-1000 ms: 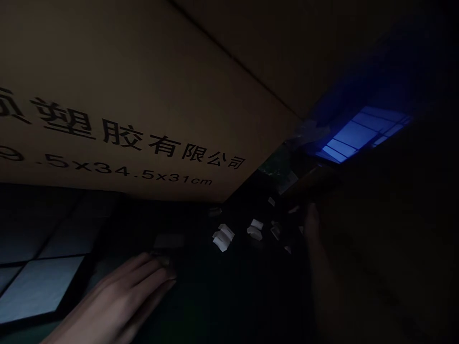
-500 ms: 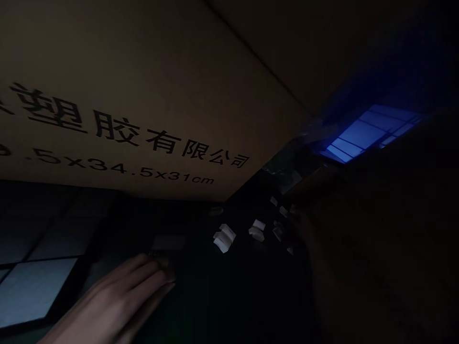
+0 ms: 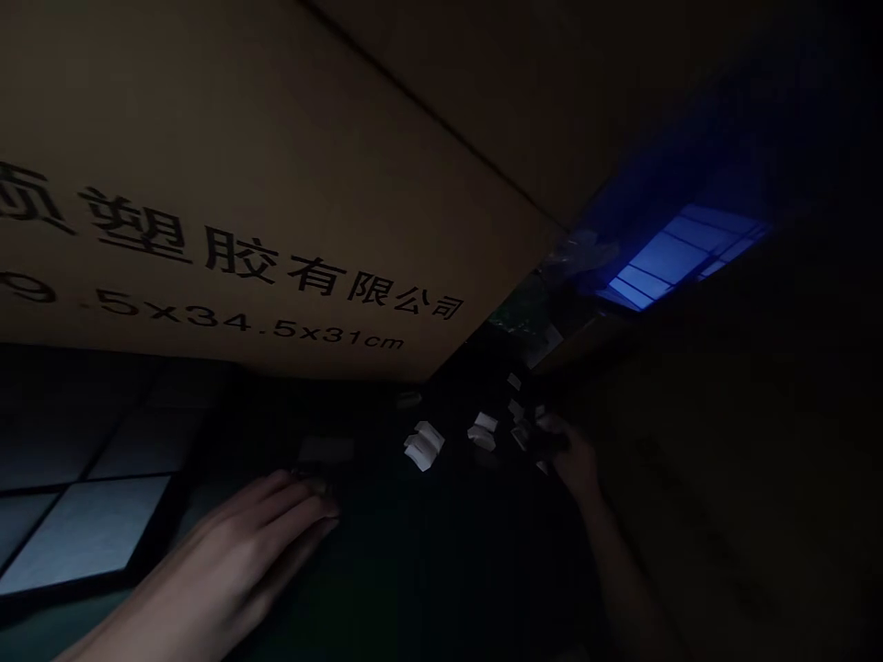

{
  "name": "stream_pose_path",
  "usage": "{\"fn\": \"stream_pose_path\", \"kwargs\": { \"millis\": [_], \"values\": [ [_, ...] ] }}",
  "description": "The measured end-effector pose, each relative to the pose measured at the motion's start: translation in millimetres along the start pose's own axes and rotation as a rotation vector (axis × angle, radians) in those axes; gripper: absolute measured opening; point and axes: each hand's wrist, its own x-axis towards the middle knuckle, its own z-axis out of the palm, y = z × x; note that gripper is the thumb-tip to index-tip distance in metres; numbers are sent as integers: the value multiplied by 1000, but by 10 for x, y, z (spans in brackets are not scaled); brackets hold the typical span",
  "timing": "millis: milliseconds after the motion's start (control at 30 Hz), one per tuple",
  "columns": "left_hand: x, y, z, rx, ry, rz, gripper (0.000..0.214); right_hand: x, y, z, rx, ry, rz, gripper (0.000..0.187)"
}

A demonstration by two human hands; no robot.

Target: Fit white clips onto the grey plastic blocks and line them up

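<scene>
The scene is very dark. My left hand [image 3: 255,542] lies at the lower left with its fingers stretched out flat on a dark surface. Its fingertips are just below a small pale flat piece [image 3: 324,450]. Several small white pieces [image 3: 422,445] lie scattered on the dark surface in the middle. My right hand [image 3: 569,457] reaches in from the lower right to the right edge of that scatter. Its fingers look curled together at a white piece [image 3: 519,436], and the dark hides whatever they hold.
A large cardboard box [image 3: 276,184] with black printed characters and dimensions fills the upper left and overhangs the surface. Pale floor tiles [image 3: 83,533] show at the lower left. A blue-lit tiled patch [image 3: 680,257] glows at the upper right. The right side is black.
My right hand has come forward and left into view, reaching the white pieces. My left hand has stayed where it was. The view shifted slightly.
</scene>
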Motion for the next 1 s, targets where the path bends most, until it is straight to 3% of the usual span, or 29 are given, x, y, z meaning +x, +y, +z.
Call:
{"fn": "stream_pose_path", "kwargs": {
  "millis": [167, 333, 433, 600, 700, 800, 1000],
  "values": [
    [18, -33, -18, -20, -18, 7, 39, 55, 86, 12, -57, 12, 106, 40],
    [53, -136, -44, 27, -52, 144, 30, 77, 254, -19, -111, 94, 246, 34],
    [61, -116, -78, 17, 7, 165, 28, 45, 328, -25, -133, 79, 275, 31],
    [76, 57, -160, -107, 169, -92, 24, -35, 391, -20, -179, 96, 330, 32],
    [95, 78, -195, -74, 232, -147, 22, -42, 387, -46, -219, 154, 377, 30],
    [118, 38, -206, -60, 241, -192, 24, -16, 325, -89, -249, 212, 417, 28],
    [212, 93, -245, -161, 177, -441, 47, 89, 44, -109, -274, 304, 390, 28]
  ]
}}
